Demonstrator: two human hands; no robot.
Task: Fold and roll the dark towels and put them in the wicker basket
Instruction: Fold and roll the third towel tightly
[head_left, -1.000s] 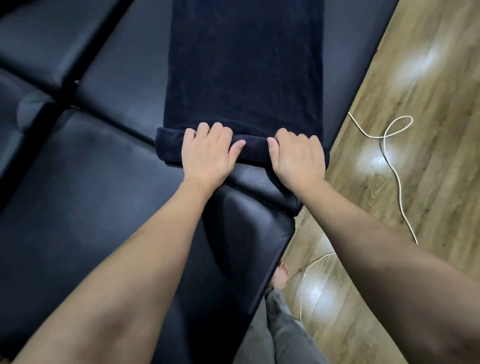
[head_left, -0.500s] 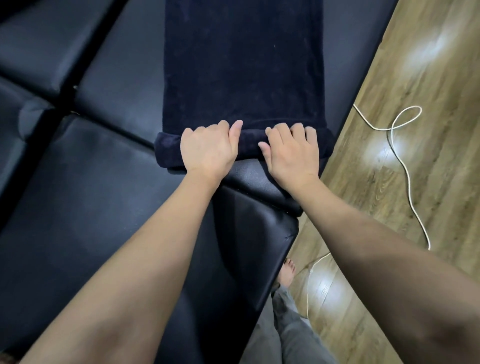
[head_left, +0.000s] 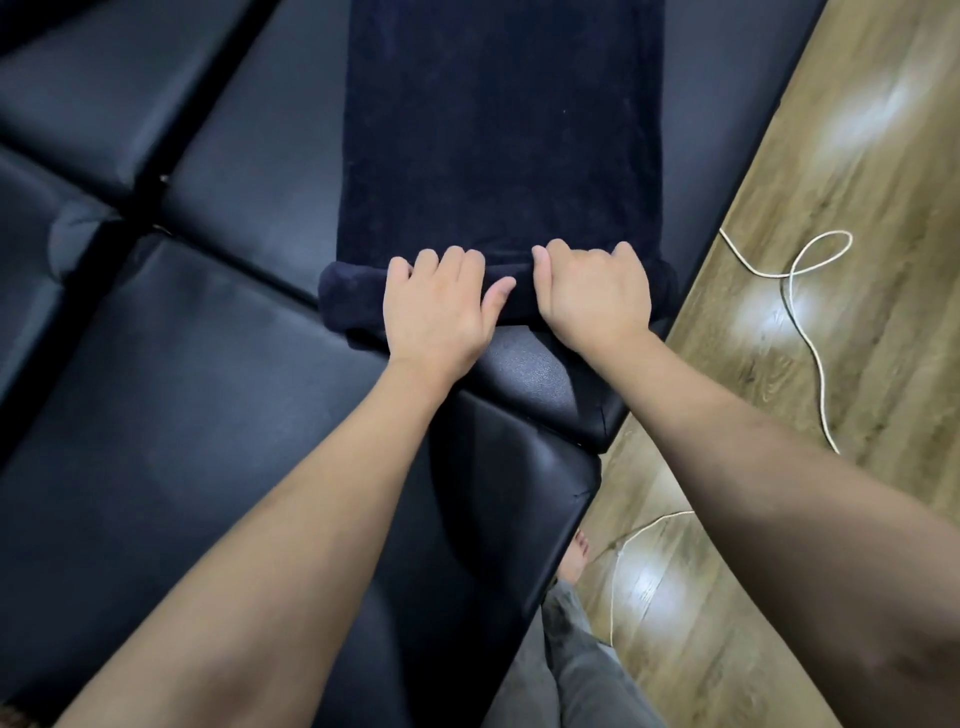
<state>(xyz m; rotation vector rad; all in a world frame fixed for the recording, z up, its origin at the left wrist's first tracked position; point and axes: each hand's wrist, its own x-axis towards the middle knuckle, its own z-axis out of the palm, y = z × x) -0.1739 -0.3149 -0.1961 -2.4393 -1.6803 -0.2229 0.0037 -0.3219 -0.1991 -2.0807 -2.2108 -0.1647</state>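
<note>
A dark navy towel (head_left: 498, 130), folded into a long strip, lies flat on the black padded couch (head_left: 197, 395) and runs away from me. Its near end is rolled into a thick tube (head_left: 343, 301) lying across the strip. My left hand (head_left: 441, 306) presses on the left half of the roll, fingers curled over its top. My right hand (head_left: 592, 291) grips the right half the same way. The far end of the towel is cut off by the frame's top edge. No wicker basket is in view.
The couch is made of several black cushions with deep seams (head_left: 124, 218) between them. To the right is a wooden floor (head_left: 857, 156) with a white cord (head_left: 795, 291) looping across it. My bare foot (head_left: 574, 561) and grey trouser leg stand beside the couch corner.
Both hands have turned the roll a little farther away from me, and the tube has grown slightly thicker. The fingers have shifted to a fresh grip on top of it.
</note>
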